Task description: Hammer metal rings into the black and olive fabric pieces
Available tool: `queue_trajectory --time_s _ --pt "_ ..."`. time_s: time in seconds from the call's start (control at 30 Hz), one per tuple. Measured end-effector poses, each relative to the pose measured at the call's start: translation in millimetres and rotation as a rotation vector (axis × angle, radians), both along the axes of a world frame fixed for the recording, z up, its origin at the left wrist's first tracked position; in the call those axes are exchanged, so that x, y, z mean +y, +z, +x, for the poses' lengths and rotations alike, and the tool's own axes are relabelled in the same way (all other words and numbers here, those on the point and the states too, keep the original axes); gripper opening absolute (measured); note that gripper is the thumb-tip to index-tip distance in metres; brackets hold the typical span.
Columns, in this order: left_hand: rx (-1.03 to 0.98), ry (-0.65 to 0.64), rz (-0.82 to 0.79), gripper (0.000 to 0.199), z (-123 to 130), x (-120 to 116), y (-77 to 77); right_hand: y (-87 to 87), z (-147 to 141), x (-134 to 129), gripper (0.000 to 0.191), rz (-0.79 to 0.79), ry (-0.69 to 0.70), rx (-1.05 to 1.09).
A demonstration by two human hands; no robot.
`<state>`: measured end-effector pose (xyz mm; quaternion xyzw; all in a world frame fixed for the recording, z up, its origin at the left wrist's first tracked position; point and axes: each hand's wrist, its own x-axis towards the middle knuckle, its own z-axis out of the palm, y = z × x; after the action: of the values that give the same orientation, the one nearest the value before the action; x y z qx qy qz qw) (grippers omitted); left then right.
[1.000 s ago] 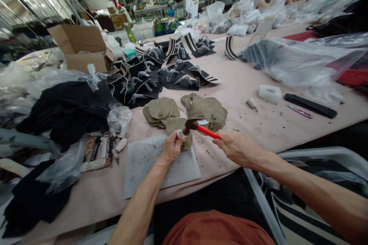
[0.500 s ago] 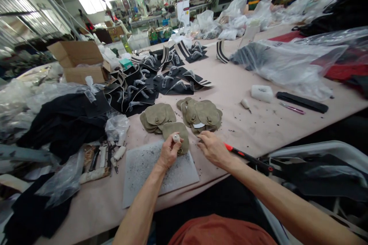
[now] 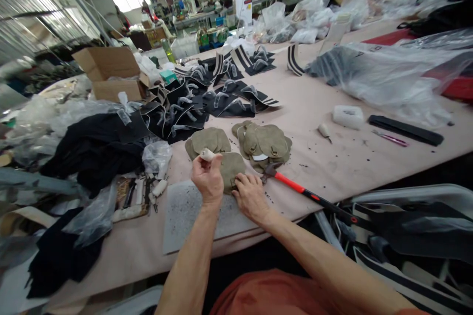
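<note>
The left hand point(image 3: 209, 179) was closed around a white-wrapped tool point(image 3: 207, 154), pinched between thumb and fingers and tilted above a khaki flap point(image 3: 232, 165). The right hand point(image 3: 253, 199) had its curled fingertips at the flap's lower right corner, by a small buckle point(image 3: 233, 182); whether they gripped it, I could not tell. The flap lay partly over a speckled pale board point(image 3: 185, 216), below two khaki stacks, one on the left point(image 3: 209, 139) and one on the right point(image 3: 268, 140). Just beside the right hand, a red-and-black hammer point(image 3: 291, 184) lay on the pink tabletop point(image 3: 314, 103), its head near the right stack; a red mark towards the end of its handle was too small to read. Farther right lay another wrapped tool point(image 3: 324, 131), a white block point(image 3: 348, 116) and a black strip point(image 3: 405, 129). Beyond, dark print on a clear plastic bag point(image 3: 380, 78) was illegible, as was the red-and-dark label on a white machine point(image 3: 244, 7) in the background
</note>
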<state>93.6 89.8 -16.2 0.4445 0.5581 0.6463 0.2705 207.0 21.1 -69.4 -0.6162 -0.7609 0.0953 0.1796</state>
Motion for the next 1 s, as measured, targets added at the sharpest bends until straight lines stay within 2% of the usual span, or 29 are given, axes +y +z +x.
queue_trajectory --time_s 0.07,0.1,0.17,0.27,0.37,0.47,0.6,0.67,0.77,0.87,0.9,0.93,0.97,1.0 --pt "0.026 -0.026 -0.002 0.037 -18 5 5.4 6.4 -2 3 0.037 0.014 0.017 -0.044" --pt "0.052 -0.032 -0.026 0.036 -31 5 2.0 9.5 -4 5 0.039 0.011 0.032 -0.072" --pt "0.113 -0.001 -0.111 0.037 -58 0 -14.9 14.8 -9 9 0.034 -0.014 0.062 -0.134" --pt "0.140 0.119 -0.248 0.037 -95 -15 -48.6 18.2 -17 19 0.020 -0.087 0.096 -0.211" --pt "0.077 0.160 -0.288 0.037 -113 -27 -69.0 20.2 -15 35 0.020 -0.223 0.049 -0.191" --pt "0.096 0.128 -0.282 0.038 -114 -30 -72.1 31.7 3 61 0.023 -0.305 -0.103 0.005" --pt "0.133 0.096 -0.297 0.038 -112 -28 -69.4 69.2 26 108 0.034 -0.256 -0.241 0.340" --pt "0.125 0.076 -0.296 0.039 -111 -27 -68.7 89.6 23 133 0.034 -0.124 -0.283 0.342" --pt "0.107 0.063 -0.295 0.042 -112 -27 -65.0 106.7 -4 162 0.032 0.056 -0.261 0.129" --pt "0.110 0.061 -0.313 0.045 -113 -28 -57.8 99.4 -48 167 0.031 0.015 -0.085 -0.114" --pt "0.111 0.060 -0.326 0.045 -114 -29 -55.8 91.5 -63 163 0.030 -0.043 0.017 -0.171" --pt "0.112 0.064 -0.340 0.044 -114 -30 -54.6 81.3 -77 159 0.026 -0.056 0.054 -0.189" --pt "0.116 0.072 -0.366 0.043 -115 -30 -54.6 69.2 -88 155 0.021 -0.072 0.064 -0.206" --pt "0.114 0.085 -0.393 0.039 -116 -29 -55.5 56.4 -97 153 0.028 -0.074 0.054 -0.219"
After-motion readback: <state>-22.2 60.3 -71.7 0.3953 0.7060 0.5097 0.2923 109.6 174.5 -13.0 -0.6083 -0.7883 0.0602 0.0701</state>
